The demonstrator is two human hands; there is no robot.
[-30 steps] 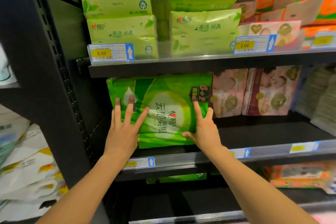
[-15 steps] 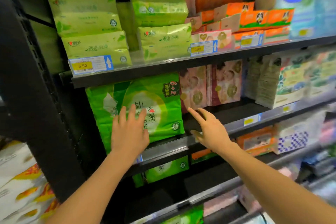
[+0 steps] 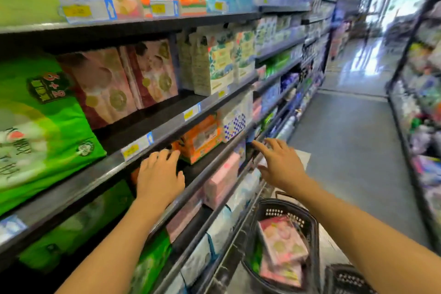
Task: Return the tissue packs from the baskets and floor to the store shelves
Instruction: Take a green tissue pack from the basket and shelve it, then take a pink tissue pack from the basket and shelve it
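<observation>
Nearest, low at right on the grey floor (image 3: pixel 353 141): a black perforated plastic basket (image 3: pixel 307 222) holding pink tissue packs with round gold motifs (image 3: pixel 281 241), stacked and tilted, with something green beside them. Corner of a second black basket (image 3: pixel 348 279) just to its right.

Two bare forearms stretched forward over the black metal store shelves (image 3: pixel 71 188). Left hand (image 3: pixel 160 174) palm down, fingers loosely bent, in front of the edge of a lower shelf, gripping nothing; fingertips just beside an orange printed tissue pack (image 3: pixel 202 136). Right hand (image 3: pixel 279 162) spread, fingers straight, grip slack and empty, hovering above the basket near the shelf fronts.

At far left, a large bright green plastic tissue bundle marked 6+2 (image 3: pixel 43 126) standing on the shelf. Next to it, pink and maroon tissue packs with gold medallions (image 3: pixel 124 81), upright. Yellow price labels with blue arrows (image 3: pixel 137 145) along the shelf edges. Below, pale pink packs (image 3: pixel 222 179) and more green ones.

Farther along, white floral-printed packs (image 3: pixel 214 64), then blue and white goods, blurred. Opposite shelving at right, blurred too. Aisle ending in a bright doorway (image 3: pixel 391 5).
</observation>
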